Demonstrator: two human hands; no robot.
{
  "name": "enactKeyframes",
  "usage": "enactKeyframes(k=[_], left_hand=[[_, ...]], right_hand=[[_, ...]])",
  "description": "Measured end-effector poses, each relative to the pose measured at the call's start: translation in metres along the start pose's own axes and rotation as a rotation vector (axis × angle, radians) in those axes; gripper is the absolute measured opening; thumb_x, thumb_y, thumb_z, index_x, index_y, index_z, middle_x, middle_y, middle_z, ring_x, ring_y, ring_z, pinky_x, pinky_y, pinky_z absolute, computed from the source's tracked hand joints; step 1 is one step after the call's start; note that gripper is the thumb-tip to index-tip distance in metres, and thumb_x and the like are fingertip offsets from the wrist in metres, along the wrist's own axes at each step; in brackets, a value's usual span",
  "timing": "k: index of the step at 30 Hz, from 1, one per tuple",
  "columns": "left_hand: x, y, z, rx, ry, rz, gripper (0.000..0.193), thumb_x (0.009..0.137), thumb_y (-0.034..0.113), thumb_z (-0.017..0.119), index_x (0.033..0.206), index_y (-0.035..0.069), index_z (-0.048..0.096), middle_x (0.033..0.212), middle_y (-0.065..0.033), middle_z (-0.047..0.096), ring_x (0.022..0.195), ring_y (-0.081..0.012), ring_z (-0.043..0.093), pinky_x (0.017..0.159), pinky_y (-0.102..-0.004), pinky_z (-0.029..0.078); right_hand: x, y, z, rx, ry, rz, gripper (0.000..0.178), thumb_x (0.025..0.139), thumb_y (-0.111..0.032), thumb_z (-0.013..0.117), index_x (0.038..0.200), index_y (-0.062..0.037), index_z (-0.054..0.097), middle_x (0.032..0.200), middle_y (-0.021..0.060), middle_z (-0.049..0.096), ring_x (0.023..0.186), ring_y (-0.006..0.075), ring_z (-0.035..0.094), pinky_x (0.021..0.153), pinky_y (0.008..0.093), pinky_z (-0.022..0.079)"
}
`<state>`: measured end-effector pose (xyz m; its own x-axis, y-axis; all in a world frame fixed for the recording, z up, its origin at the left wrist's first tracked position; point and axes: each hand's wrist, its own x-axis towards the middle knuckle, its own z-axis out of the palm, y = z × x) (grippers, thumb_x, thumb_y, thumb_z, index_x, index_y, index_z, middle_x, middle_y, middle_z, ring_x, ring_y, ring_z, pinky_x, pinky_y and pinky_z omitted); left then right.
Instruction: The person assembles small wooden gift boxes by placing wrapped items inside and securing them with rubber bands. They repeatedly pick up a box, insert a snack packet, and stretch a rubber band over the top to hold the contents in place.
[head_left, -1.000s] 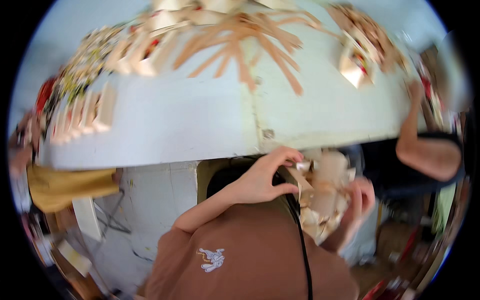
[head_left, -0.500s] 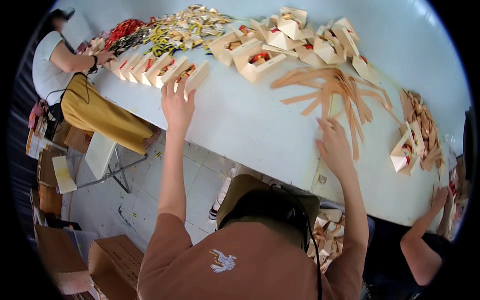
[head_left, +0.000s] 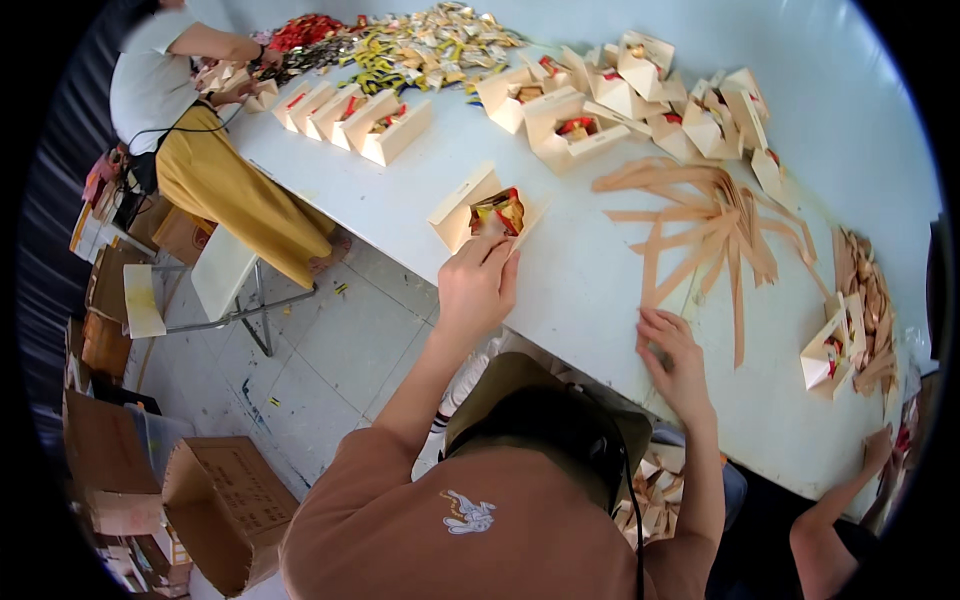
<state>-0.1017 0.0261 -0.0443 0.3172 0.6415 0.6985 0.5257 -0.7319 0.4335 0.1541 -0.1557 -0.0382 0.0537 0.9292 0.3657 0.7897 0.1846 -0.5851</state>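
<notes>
My left hand point(head_left: 474, 287) is closed on the near side of an open cream cardboard box point(head_left: 458, 212). Small wrapped packets point(head_left: 498, 212) in red and gold fill the box, which sits on the white table. To the right, my right hand point(head_left: 676, 362) has its fingertips together at the lower end of a tan ribbon point(head_left: 652, 262). That ribbon belongs to a fanned bunch of ribbons point(head_left: 735, 215) spread over the table; the bunch's far part lies beyond my right hand.
A row of filled boxes point(head_left: 385, 132) stands at the far left, before heaped packets point(head_left: 430, 45). More boxes point(head_left: 570, 125) are piled at the back. One box point(head_left: 825, 355) sits right, beside bundled ribbons point(head_left: 868, 290). A person point(head_left: 160, 85) works at left; another person's arm point(head_left: 835, 510) shows at right.
My left hand has brought one box from the row's end toward me and rightward. My right hand has come nearer, drawing a ribbon end toward me. The view has shifted slightly.
</notes>
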Motion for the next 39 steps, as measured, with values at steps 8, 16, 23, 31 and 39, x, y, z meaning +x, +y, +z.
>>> enactKeyframes(k=[8,16,23,31,39], left_hand=[[0.006,0.047,0.010,0.124,0.010,0.181,0.030,0.077,0.000,0.074,0.106,0.000,0.070,0.112,-0.0131,0.065,0.093,-0.0285,0.063,0.081,-0.0371,0.054],[-0.004,0.038,0.022,-0.007,0.170,0.134,0.019,0.077,-0.001,0.076,0.096,0.003,0.074,0.090,-0.0082,0.071,0.084,-0.0251,0.068,0.075,-0.0355,0.056],[-0.013,0.039,0.023,-0.372,0.125,-0.190,0.015,0.081,-0.002,0.074,0.096,0.000,0.074,0.089,-0.0132,0.073,0.080,-0.0250,0.071,0.074,-0.0325,0.056],[-0.015,0.047,0.028,-0.530,0.046,-0.342,0.015,0.089,0.003,0.069,0.102,-0.002,0.073,0.092,-0.0147,0.075,0.081,-0.0206,0.073,0.074,-0.0302,0.055],[-0.013,0.055,0.024,-0.661,-0.033,-0.458,0.015,0.093,0.003,0.065,0.104,-0.004,0.071,0.097,-0.0092,0.075,0.089,-0.0127,0.067,0.082,-0.0278,0.052]], right_hand=[[0.008,-0.005,0.009,-0.082,0.201,0.034,0.014,0.085,0.006,0.066,0.098,0.0026,0.066,0.099,0.0131,0.071,0.098,0.0279,0.065,0.084,0.0359,0.053],[0.057,-0.033,0.034,0.527,0.384,0.279,0.012,0.100,0.002,0.052,0.111,0.0016,0.050,0.084,0.0127,0.069,0.080,0.0196,0.071,0.075,0.0297,0.055],[0.078,-0.044,0.085,0.794,0.092,0.198,0.004,0.100,-0.001,0.054,0.100,0.0031,0.056,0.080,0.0094,0.068,0.073,0.0155,0.068,0.066,0.0265,0.054],[0.071,-0.046,0.085,0.969,-0.035,0.388,0.031,0.107,-0.021,0.047,0.090,0.0012,0.062,0.064,0.0040,0.059,0.056,0.0106,0.056,0.052,0.0243,0.045],[0.077,-0.055,0.079,1.045,-0.123,0.531,0.038,0.106,-0.028,0.044,0.085,0.0004,0.060,0.058,0.0052,0.056,0.048,0.0111,0.050,0.047,0.0259,0.039]])
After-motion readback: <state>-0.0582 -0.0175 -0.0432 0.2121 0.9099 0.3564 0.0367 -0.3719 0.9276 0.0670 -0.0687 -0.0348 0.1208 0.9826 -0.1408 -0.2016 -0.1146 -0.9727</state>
